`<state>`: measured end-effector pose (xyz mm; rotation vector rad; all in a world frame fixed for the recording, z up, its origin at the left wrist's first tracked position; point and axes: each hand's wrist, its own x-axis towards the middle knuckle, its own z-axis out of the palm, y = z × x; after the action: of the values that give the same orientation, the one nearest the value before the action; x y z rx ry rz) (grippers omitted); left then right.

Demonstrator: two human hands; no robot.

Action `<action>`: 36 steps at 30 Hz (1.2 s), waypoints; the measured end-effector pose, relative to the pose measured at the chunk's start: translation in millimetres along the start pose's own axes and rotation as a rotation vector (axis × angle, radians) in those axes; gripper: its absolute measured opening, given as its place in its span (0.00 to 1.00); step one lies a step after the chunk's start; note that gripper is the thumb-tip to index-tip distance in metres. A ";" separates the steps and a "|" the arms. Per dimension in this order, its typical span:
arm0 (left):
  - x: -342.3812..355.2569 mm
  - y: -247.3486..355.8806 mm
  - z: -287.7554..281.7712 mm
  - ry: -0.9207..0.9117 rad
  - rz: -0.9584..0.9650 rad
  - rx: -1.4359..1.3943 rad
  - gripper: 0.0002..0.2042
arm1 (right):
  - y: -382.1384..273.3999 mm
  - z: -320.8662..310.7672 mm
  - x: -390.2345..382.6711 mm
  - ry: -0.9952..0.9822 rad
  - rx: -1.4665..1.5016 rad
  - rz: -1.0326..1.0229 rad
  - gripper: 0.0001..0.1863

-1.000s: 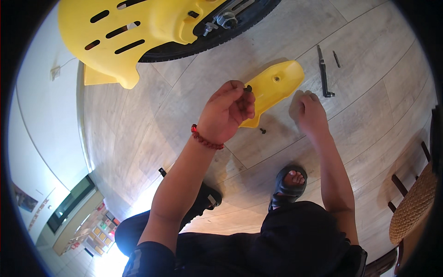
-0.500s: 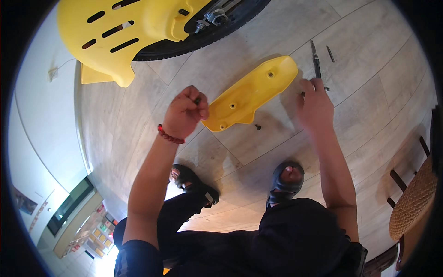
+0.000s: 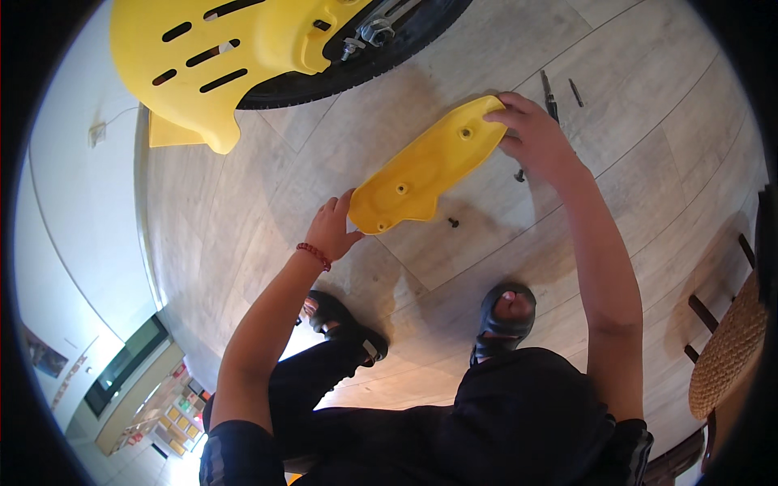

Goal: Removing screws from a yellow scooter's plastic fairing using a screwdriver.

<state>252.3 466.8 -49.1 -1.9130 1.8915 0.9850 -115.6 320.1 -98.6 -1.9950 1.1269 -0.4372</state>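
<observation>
A long yellow plastic cover (image 3: 421, 174), its hollow inner side facing up with three round screw posts showing, is held between my hands. My left hand (image 3: 328, 231) grips its lower left end, fingers along the edge and thumb below. At the upper right end my right hand (image 3: 531, 134) is closed round the rim, the thumb over the inner face. One dark screw (image 3: 453, 223) lies on the floor just below the cover. Another dark screw (image 3: 519, 176) is beneath my right wrist.
Past my right hand lie a dark screwdriver-like tool (image 3: 549, 93) and a thin dark bit (image 3: 575, 92). A black-tyred wheel (image 3: 356, 85) and slotted yellow bodywork (image 3: 182, 81) stand at the upper left. A white cabinet (image 3: 81, 219) is on the left, a woven stool (image 3: 729, 356) on the right.
My right hand has left the floor by the tool and taken the cover's right end. My left hand, earlier closed on something small and dark, now grips the left end. The cover shifted slightly left.
</observation>
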 end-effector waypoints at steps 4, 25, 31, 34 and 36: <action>5.5 1.4 -5.0 0.101 0.095 -0.102 0.31 | 7.3 -14.4 -3.0 -0.031 0.257 -0.015 0.18; 18.8 37.1 -118.9 0.182 0.230 -0.866 0.25 | -104.7 -104.8 93.1 0.629 1.059 -0.011 0.35; 20.5 52.0 -133.5 0.249 0.162 -0.838 0.29 | -109.9 -103.8 93.4 0.763 1.064 0.053 0.33; 18.7 59.2 -138.3 0.289 0.116 -0.808 0.30 | -116.0 -102.3 88.2 0.746 1.155 0.058 0.33; 16.7 62.4 -139.2 0.312 0.119 -0.776 0.30 | -121.6 -98.8 87.5 0.805 1.151 0.047 0.33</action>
<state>228.6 359.9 58.3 -2.5027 1.9728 1.7380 -60.7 237.1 50.8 -0.7517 0.9691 -1.5326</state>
